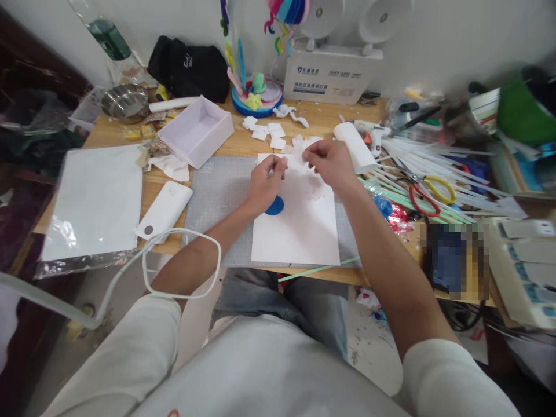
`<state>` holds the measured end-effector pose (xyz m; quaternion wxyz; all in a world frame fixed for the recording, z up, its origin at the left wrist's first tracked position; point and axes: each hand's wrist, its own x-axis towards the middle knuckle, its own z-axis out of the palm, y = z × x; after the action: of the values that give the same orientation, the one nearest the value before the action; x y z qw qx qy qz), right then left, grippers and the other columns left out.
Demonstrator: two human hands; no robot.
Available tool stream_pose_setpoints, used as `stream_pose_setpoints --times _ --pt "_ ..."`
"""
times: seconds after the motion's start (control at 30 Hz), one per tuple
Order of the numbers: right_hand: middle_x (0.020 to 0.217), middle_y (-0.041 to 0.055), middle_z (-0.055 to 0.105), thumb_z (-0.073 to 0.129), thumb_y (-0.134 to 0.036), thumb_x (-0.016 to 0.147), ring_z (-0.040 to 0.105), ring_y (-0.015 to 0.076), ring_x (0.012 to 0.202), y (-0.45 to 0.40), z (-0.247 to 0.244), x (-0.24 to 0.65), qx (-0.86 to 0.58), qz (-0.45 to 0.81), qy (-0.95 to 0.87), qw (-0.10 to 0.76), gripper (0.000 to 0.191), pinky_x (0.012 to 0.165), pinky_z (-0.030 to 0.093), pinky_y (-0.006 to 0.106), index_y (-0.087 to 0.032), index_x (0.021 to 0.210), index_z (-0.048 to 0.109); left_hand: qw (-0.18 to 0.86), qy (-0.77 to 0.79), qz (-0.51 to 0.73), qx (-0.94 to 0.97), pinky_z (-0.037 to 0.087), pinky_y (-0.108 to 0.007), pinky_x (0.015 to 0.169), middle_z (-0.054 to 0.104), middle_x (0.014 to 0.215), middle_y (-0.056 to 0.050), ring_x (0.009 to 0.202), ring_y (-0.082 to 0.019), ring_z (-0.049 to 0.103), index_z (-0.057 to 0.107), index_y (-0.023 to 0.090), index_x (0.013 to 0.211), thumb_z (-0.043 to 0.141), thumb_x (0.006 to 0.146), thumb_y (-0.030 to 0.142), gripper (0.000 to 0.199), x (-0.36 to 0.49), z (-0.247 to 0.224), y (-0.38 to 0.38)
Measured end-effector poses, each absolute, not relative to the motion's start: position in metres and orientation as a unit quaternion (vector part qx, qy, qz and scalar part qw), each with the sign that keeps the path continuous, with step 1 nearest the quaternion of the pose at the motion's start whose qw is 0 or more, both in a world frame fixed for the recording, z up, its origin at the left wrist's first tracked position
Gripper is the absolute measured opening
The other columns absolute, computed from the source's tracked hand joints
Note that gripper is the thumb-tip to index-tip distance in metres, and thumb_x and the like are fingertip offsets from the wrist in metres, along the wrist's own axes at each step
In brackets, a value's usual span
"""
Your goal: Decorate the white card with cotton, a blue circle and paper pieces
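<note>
White paper (299, 237); blue disc (274, 205), nine o'clock; left hand (266, 184), right hand (333, 165), twelve o'clock, fingers pinched, seemingly for precision; contents unclear.

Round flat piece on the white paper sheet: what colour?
The round flat piece is blue, best seen in the head view.

Left hand (266, 183), right hand (333, 164) near each other, fingertips pinched.

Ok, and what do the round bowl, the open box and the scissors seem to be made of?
Bowl: polished metal, perhaps steel; it is silvery with bright reflections.
Open box: probably smooth pale cardboard, by its thin flat walls and crisp corners; plastic is possible.
Scissors: greyish blades, apparently metal; red and yellow handles, likely plastic, by their even bright colour.
</note>
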<state>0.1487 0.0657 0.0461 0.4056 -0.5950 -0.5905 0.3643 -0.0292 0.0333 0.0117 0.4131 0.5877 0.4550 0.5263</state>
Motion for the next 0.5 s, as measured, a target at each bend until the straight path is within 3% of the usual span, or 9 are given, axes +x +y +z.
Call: stream_pose_setpoints --times 0.07,0.17,0.27,0.33,0.4,0.5 --pt "0.065 -0.0007 0.066 0.071 -0.017 0.079 0.058 0.0130 0.063 0.086 0.041 0.159 -0.628 0.251 -0.616 0.405 0.007 0.066 0.049 0.029 -0.019 0.072 0.070 0.460 0.435 0.537 0.557 0.039 -0.029 0.061 0.057 0.070 0.001 0.059 -0.011 0.046 0.059 0.022 0.086 0.051 0.102 0.057 0.039 -0.029 0.011 0.034" --pt "0.068 0.0013 0.068 0.071 -0.019 0.078 0.063 0.0179 0.070 0.116 0.028 0.173 -0.660 0.180 -0.630 0.366 0.006 0.077 0.052 0.036 -0.020 0.072 0.071 0.543 0.398 0.535 0.511 0.033 -0.029 0.051 0.060 0.075 -0.001 0.050 -0.010 0.038 0.062 0.025 0.104 0.048 0.101 0.065 0.043 -0.030 0.010 0.035" --pt "0.076 0.0050 0.071 0.072 -0.019 0.077 0.067 0.0233 0.079 0.132 0.018 0.181 -0.691 0.144 -0.625 0.333 0.002 0.085 0.053 0.043 -0.021 0.078 0.073 0.575 0.382 0.527 0.496 0.036 -0.029 0.052 0.064 0.082 -0.003 0.051 -0.010 0.041 0.061 0.028 0.117 0.046 0.099 0.071 0.049 -0.032 0.009 0.035" --pt "0.091 0.0089 0.073 0.074 -0.018 0.076 0.068 0.0259 0.088 0.129 0.019 0.181 -0.703 0.106 -0.615 0.341 0.014 0.090 0.053 0.046 -0.020 0.090 0.074 0.580 0.379 0.526 0.494 0.039 -0.030 0.053 0.066 0.087 -0.004 0.053 -0.011 0.044 0.058 0.029 0.126 0.043 0.098 0.074 0.054 -0.032 0.007 0.036" --pt "0.104 0.0111 0.073 0.073 -0.018 0.078 0.067 0.0250 0.092 0.112 0.026 0.174 -0.694 0.070 -0.611 0.375 0.023 0.091 0.053 0.045 -0.020 0.101 0.073 0.589 0.374 0.524 0.488 0.040 -0.031 0.053 0.067 0.092 -0.005 0.055 -0.012 0.045 0.053 0.030 0.135 0.038 0.098 0.075 0.060 -0.032 0.004 0.039" --pt "0.099 0.0068 0.072 0.067 -0.021 0.086 0.061 0.0176 0.075 0.066 0.043 0.153 -0.631 0.086 -0.650 0.413 0.014 0.084 0.053 0.040 -0.022 0.100 0.072 0.605 0.360 0.523 0.480 0.041 -0.032 0.054 0.068 0.098 -0.007 0.058 -0.012 0.047 0.045 0.032 0.146 0.029 0.099 0.078 0.068 -0.030 0.000 0.043"
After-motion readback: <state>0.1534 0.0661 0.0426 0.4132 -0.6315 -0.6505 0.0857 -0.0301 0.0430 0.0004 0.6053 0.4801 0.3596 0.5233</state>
